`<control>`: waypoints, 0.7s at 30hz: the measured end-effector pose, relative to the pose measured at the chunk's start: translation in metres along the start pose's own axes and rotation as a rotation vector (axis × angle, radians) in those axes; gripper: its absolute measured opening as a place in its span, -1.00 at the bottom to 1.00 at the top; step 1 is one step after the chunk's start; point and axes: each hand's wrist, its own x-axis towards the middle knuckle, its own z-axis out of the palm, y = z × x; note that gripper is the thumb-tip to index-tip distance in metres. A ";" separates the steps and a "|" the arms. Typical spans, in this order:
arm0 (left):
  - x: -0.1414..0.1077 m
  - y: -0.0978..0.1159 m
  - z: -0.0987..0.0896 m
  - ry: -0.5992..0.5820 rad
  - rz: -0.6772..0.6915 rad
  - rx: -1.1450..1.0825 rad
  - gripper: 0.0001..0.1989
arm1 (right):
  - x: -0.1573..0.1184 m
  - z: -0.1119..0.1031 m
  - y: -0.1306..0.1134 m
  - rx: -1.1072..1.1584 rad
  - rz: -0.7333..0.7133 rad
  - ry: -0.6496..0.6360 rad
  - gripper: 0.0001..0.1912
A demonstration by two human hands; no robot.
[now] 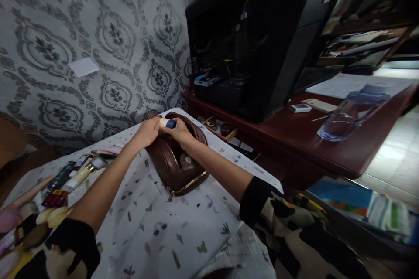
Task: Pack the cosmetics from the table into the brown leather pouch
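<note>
A brown leather zip bag (168, 170) lies unzipped on the patterned white cloth, with a gold-toned zip along its edge. My right hand (180, 134) is closed around a small pale bottle with a dark blue cap (170, 124), held over the bag's opening. My left hand (148, 132) is closed at the far left rim of the bag, its fingers close against the pale end of the bottle. Its fingertips are partly hidden. Left of my left forearm, several cosmetic tubes and bottles (78, 176) lie in a cluster.
Yellow and pink sponges (49, 217) lie at the lower left. To the right, a dark red desk (294, 148) carries a black computer case (242, 52) and a clear water bottle (353, 115). An open drawer (231, 134) juts out beside the cloth-covered surface. Patterned wallpaper (114, 39) stands behind.
</note>
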 end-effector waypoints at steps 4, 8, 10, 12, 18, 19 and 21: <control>-0.014 0.004 0.001 0.019 0.092 0.134 -0.86 | 0.001 0.001 -0.004 -0.375 -0.026 0.039 -0.43; -0.031 0.004 -0.001 0.010 0.297 0.360 -0.73 | -0.002 0.000 -0.013 -0.622 0.022 -0.029 -0.39; -0.039 0.001 -0.005 -0.002 0.370 0.404 -0.69 | -0.002 0.001 -0.017 -0.698 0.047 -0.081 -0.37; -0.048 -0.002 -0.009 -0.024 0.392 0.396 -0.68 | 0.001 0.004 -0.018 -0.770 0.063 -0.128 -0.38; -0.074 -0.013 -0.007 0.039 0.331 0.225 -0.60 | 0.019 0.022 -0.012 -0.908 0.064 -0.166 -0.58; -0.077 -0.015 -0.005 0.059 0.326 0.194 -0.59 | 0.023 0.025 -0.010 -0.911 0.056 -0.159 -0.61; -0.083 -0.018 0.000 0.095 0.322 0.143 -0.56 | 0.030 0.030 -0.005 -0.902 0.030 -0.146 -0.61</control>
